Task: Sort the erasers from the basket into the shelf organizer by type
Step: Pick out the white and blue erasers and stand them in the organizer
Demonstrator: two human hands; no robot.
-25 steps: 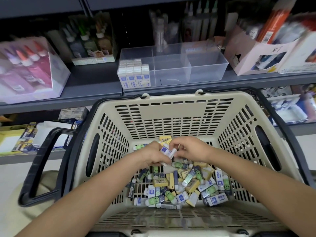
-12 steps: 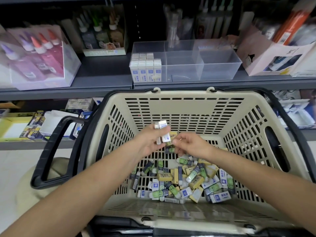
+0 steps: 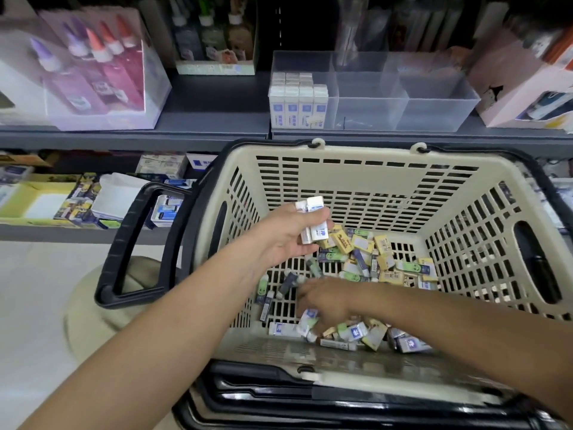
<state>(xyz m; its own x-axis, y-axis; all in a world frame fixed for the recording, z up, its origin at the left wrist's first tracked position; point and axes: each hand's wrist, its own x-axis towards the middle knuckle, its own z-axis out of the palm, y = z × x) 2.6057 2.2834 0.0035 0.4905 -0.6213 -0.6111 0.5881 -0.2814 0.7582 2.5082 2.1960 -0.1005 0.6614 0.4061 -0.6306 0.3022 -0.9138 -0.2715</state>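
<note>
The left hand [image 3: 288, 237] holds two white erasers [image 3: 313, 223] stacked together, probably gathering one type. At five o'clock, the right hand [image 3: 325, 301] digs in the basket [image 3: 356, 181]; its fingers are hidden.

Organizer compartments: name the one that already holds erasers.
The leftmost compartment of the clear organizer; white blue-labelled erasers stand in rows there, the others look empty.

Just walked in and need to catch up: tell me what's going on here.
A person is sorting erasers out of a beige basket into a clear shelf organizer. The left hand holds a few white erasers above the basket, while the right hand digs into the mixed pile at the bottom. Only the organizer's leftmost compartment has erasers, white ones stood upright.
</note>
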